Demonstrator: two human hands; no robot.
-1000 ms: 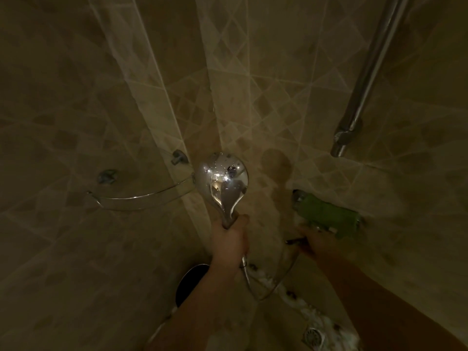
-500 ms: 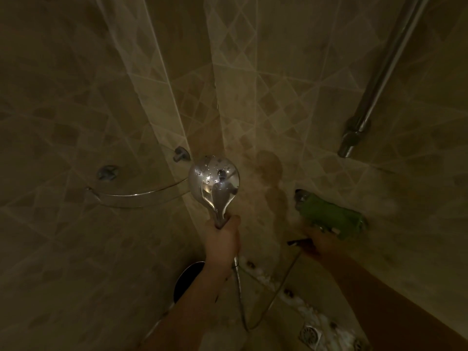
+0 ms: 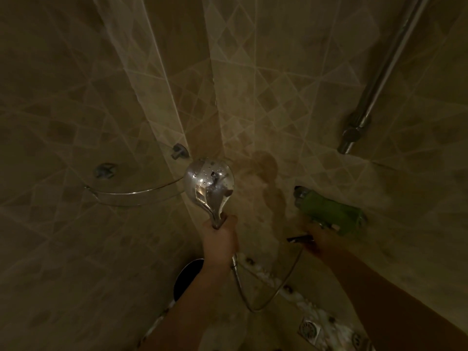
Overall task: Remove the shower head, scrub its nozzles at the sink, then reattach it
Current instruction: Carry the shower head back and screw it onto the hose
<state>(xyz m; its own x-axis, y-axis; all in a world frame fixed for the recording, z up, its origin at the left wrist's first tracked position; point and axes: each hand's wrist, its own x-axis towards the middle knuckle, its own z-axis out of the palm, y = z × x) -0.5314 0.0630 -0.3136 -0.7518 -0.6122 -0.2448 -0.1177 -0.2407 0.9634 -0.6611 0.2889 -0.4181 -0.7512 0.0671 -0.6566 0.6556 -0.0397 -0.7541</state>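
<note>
The chrome shower head (image 3: 209, 186) points up toward the tiled corner, its wet back facing me. My left hand (image 3: 220, 240) is closed around its handle. A metal hose (image 3: 263, 297) loops from below that hand to the wall mixer. My right hand (image 3: 319, 238) reaches to the mixer's dark lever (image 3: 300, 238), just under a green cloth (image 3: 329, 211) draped over the valve; how its fingers sit on the lever is too dim to make out.
A chrome slide rail (image 3: 379, 72) runs up the right wall. A curved wire shelf (image 3: 134, 196) is fixed to the left wall. A floor drain (image 3: 309, 330) and a dark round object (image 3: 187, 277) lie below, by a pebbled floor edge.
The shower head and my left hand have drifted slightly left and down in view as the camera shifted. My right hand stays at the lever.
</note>
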